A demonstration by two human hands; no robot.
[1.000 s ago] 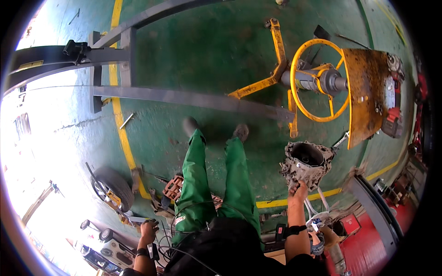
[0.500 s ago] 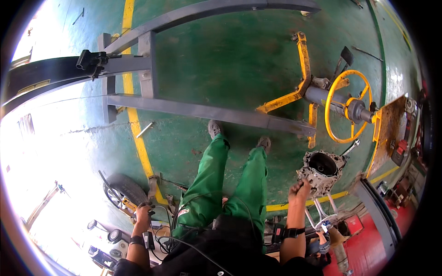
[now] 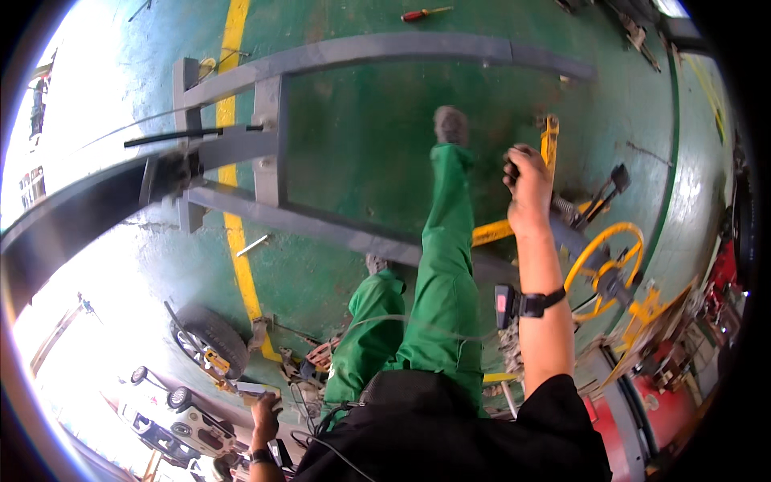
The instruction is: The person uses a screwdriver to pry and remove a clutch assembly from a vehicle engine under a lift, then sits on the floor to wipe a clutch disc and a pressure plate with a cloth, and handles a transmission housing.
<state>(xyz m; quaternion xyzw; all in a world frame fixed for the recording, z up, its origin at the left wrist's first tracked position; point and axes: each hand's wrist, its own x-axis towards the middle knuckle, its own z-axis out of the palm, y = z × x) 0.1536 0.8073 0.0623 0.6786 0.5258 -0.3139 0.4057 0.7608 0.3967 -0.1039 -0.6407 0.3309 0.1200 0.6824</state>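
My right hand (image 3: 528, 186) is raised out front, over the green floor beside a yellow stand leg (image 3: 549, 143). Its fingers are curled in with dark fingertips, and whatever they may hold is hidden. Low on the left, my left hand (image 3: 265, 411) hangs at my side, fingers loosely bent and apart, near a tyre (image 3: 215, 337) on the floor. Neither hand touches the grey steel floor frame (image 3: 321, 215). My right foot (image 3: 450, 126) is within that frame, past its near beam, while my left foot (image 3: 376, 263) is at the near side.
To the right stands a yellow handwheel (image 3: 604, 269) on a grey-and-yellow stand. A metal casing (image 3: 511, 341) is partly hidden behind my right arm. A red-handled screwdriver (image 3: 416, 14) lies at the far edge. A grey boom (image 3: 88, 189) reaches in from the left.
My right hand has moved forward and up, away from the metal casing. My right foot has stepped over the near beam. My left hand has dropped lower and nearer to me.
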